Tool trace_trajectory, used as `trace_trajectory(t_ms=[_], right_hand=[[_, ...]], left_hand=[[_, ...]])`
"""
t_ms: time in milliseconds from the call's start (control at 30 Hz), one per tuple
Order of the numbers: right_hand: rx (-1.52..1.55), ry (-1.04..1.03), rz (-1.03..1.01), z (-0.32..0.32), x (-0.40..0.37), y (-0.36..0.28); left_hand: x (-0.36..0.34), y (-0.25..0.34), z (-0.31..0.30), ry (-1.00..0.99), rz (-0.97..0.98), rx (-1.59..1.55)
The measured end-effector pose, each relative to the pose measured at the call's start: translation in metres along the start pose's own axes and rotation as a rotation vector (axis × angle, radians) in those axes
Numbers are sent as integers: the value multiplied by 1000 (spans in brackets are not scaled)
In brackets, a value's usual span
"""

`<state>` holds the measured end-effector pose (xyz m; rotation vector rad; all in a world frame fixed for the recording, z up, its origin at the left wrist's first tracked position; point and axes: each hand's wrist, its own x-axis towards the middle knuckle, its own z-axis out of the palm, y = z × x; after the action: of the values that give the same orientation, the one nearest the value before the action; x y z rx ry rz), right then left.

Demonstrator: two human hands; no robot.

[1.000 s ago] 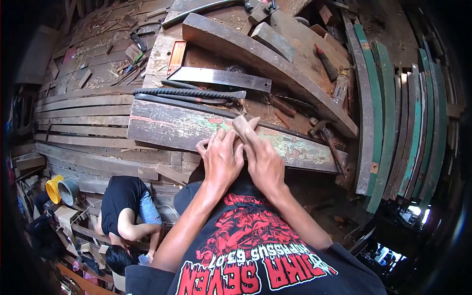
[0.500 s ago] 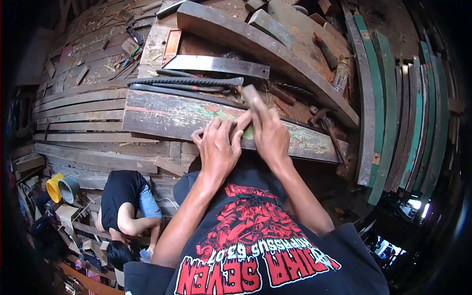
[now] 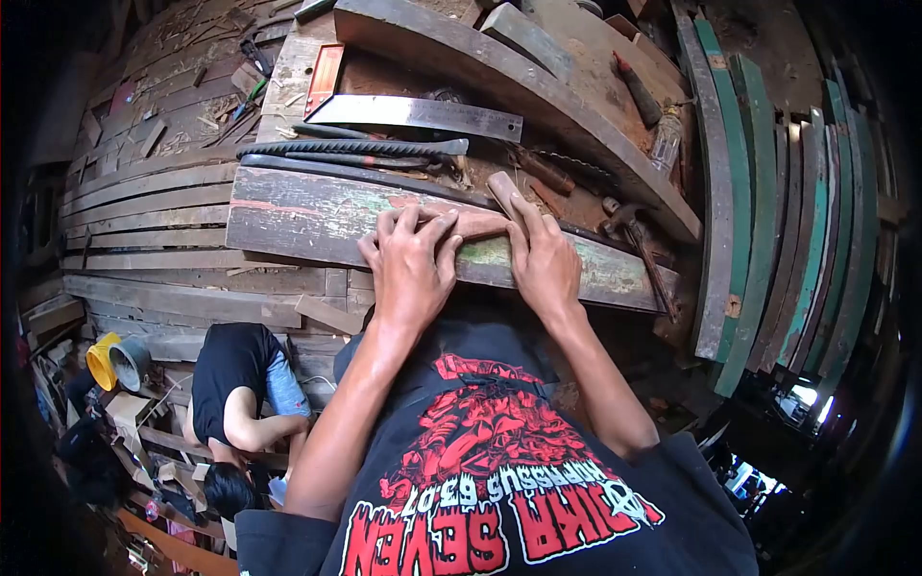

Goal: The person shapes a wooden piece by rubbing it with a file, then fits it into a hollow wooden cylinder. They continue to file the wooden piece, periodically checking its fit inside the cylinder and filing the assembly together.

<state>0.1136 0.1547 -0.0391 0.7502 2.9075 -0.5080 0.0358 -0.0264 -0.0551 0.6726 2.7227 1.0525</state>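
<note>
My left hand (image 3: 411, 259) is closed over a reddish-brown shaped piece of wood (image 3: 480, 225), pressing it against a weathered plank (image 3: 317, 216) with flaking green and dark paint. The rounded end of the piece points right, out past my fingers. In my right hand (image 3: 547, 264) is a small flat brownish block (image 3: 501, 190), gripped between thumb and fingers and slanted at that end of the wood. Whether the block touches the wood is hard to make out.
Beyond the plank lie a try square (image 3: 413, 113), a twisted metal bar (image 3: 351, 149) and a hammer (image 3: 629, 226). A thick curved beam (image 3: 519, 82) runs behind them. Green-painted boards (image 3: 754, 211) stand at right. Another person (image 3: 240, 394) bends over at lower left.
My right hand has shifted slightly right and down with the block, which was blurred by motion before. More of the reddish-brown wood shows between my hands. The view has shifted a little.
</note>
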Motion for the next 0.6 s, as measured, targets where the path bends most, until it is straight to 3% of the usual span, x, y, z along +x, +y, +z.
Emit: trace_trajectory(t_ms=[100,300,400,500,600], right_hand=[[119,55,2,5,-5,4],[279,109,60,7,-13,0],[401,273,10,17,-17,-1],[439,148,-24,21,-26,5],[577,53,-25,26,-35,3]], left_hand=[[-1,1,1,30,9,33],[-2,1,-4,-95,16,-7],[-7,-3,2,-126,82,-3],[-4,-5,3,-101,143,-81],[3,9,-16,-380,-57,-325]])
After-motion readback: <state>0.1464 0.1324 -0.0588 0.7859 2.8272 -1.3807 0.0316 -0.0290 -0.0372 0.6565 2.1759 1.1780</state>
